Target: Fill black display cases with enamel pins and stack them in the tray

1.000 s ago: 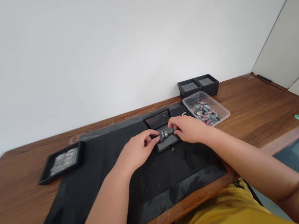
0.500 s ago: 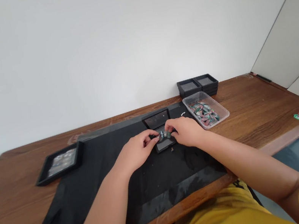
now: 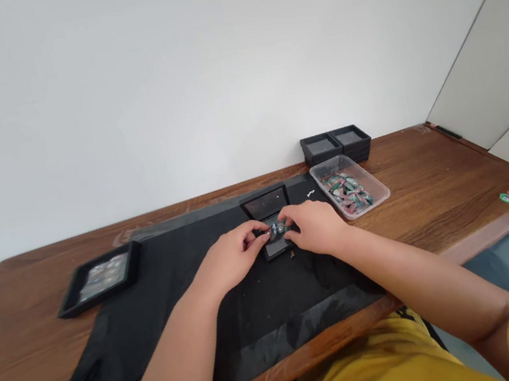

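Over a small black box [image 3: 277, 249] with its lid [image 3: 265, 204] raised, both of my hands meet around a little shiny, clear packet [image 3: 277, 228]. Bluish and silvery spots show in it; its exact kind is too small to make out. My left hand [image 3: 236, 253] pinches the packet's left end between thumb and fingertips. From the other side, my right hand [image 3: 314, 224] has its thumb and fingers curled at the right end. The fingers cover both ends of the packet and part of the box.
A clear plastic tub [image 3: 379, 191] of green and pink packets [image 3: 347, 191] stands to the right. Behind it are stacked black trays [image 3: 348, 136]. A black tray [image 3: 73, 300] with clear-wrapped pieces lies at left. Beneath my hands is a black mat [image 3: 170, 268] on the wooden table [image 3: 0, 340].
My right hand has shifted slightly left along the packet, closer to my left hand. The left hand stays almost where it was.
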`<state>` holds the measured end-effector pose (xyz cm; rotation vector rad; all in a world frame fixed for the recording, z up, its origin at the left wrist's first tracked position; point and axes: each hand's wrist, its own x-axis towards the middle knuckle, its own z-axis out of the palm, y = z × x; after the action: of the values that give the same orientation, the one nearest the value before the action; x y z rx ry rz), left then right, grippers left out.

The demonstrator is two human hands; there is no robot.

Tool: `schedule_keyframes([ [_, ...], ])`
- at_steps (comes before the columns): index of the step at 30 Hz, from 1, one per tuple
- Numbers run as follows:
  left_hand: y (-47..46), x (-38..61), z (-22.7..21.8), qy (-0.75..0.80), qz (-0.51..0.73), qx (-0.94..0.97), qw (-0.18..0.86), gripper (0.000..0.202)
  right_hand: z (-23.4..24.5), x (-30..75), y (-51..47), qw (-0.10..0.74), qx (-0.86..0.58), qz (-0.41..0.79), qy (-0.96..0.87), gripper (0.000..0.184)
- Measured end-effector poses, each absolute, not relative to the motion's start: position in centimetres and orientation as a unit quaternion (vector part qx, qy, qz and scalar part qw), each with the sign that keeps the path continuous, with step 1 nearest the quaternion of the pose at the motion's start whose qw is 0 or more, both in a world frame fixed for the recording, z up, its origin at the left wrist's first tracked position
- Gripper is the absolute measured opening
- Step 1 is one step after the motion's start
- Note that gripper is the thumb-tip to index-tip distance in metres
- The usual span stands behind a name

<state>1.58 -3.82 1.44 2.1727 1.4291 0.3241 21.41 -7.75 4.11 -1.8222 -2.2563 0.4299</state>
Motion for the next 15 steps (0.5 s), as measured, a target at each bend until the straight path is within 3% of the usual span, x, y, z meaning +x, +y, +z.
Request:
schedule_keyframes([
  [15, -3.8, 1.4, 1.2, 0.526, 0.124, 0.8, 0.261, 0.046, 4.7, 22.4, -7.4, 0.038, -0.562, 0.128, -0.816, 0.033],
])
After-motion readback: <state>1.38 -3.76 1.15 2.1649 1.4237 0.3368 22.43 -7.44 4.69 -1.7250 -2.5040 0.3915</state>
